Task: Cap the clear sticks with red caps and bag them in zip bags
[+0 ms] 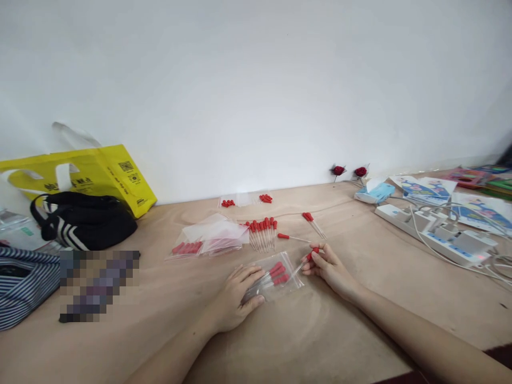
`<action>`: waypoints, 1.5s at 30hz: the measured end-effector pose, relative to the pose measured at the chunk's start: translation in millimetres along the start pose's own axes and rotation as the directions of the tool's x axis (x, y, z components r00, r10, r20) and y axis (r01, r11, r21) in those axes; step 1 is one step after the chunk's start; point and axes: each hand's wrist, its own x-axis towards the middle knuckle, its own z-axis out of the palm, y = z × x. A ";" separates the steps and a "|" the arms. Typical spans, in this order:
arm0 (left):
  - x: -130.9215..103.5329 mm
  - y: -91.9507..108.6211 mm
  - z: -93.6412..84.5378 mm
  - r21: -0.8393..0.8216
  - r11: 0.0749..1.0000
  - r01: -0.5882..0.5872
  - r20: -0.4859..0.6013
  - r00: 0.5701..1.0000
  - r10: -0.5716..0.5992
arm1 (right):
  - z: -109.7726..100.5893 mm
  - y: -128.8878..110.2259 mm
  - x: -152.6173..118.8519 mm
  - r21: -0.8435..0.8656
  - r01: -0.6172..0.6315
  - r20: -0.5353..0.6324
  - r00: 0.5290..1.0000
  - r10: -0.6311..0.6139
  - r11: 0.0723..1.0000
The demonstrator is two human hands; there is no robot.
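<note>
My left hand (240, 298) grips the left end of a clear zip bag (295, 278) lying on the table, fingers over its top edge and thumb along its lower side. Inside are several glass droppers (279, 272) with red rubber bulbs. At the bag's right end, my right hand (326, 266) pinches one dropper (315, 253) by its red bulb, the thin tip slanting down-left to the bag's opening. Just beyond, several loose droppers (262, 232) lie in a row. A single dropper (284, 236) and a small group (308, 217) rest to their right.
Stacked plastic bags (216, 234) with droppers lie left of the row; another bag (244, 199) is by the wall. A yellow bag (116, 176), black pouch (92, 218) and striped cloth item (28, 288) stand left. A power strip (436, 234) with cables and tissue pack (374, 192) lie right.
</note>
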 end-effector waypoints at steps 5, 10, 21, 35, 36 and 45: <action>-0.2 1.2 -0.4 -0.004 1.000 -0.003 -0.018 1.000 0.003 | 6.5 2.8 -3.8 0.039 -0.017 0.037 0.999 0.016 0.999; 0.3 1.3 -1.3 -0.005 1.000 0.001 -0.005 1.000 -0.001 | 6.6 4.9 -4.7 -0.070 -0.018 0.134 0.991 0.027 0.997; 0.8 1.2 -2.0 0.017 1.000 0.012 0.025 1.000 -0.013 | 7.8 -1.8 -1.8 -0.449 0.084 0.430 0.893 0.133 0.889; 1.5 2.6 -3.9 0.016 1.000 0.009 0.019 1.000 -0.010 | 17.5 -4.0 10.9 -0.553 0.032 0.398 0.888 0.231 0.832; 1.4 2.5 -3.8 0.016 1.000 0.007 0.016 1.000 -0.007 | 17.2 -4.2 10.3 -0.552 0.060 0.403 0.892 0.203 0.832; 1.4 1.4 -1.7 0.032 0.999 0.004 0.003 1.000 -0.004 | 21.2 -10.4 -9.4 -0.658 0.288 0.380 0.925 -0.023 0.695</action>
